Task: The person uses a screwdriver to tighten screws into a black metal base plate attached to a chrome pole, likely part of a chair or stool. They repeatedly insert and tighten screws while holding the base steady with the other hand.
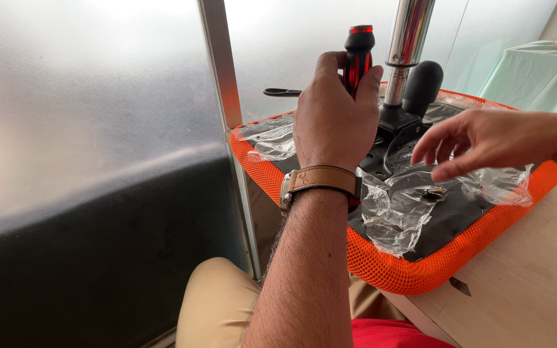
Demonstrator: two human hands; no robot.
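My left hand (333,116) is closed around the red and black handle of a screwdriver (358,55), held upright over the underside of an orange mesh chair seat (388,267). A tan strap watch is on that wrist. My right hand (478,138) hovers open, fingers spread, just above a small metal screw (433,192) lying on crumpled clear plastic wrap (391,209). The seat's black mechanism plate (398,125) carries a chrome gas cylinder (407,38) and a black knob (422,84). The screwdriver's tip is hidden behind my hand.
The seat lies upside down on a light wooden table (523,283). A frosted glass partition with a metal post (224,84) stands at left. A black lever (282,92) sticks out behind the seat. A green cloth-covered table (536,74) is at the far right.
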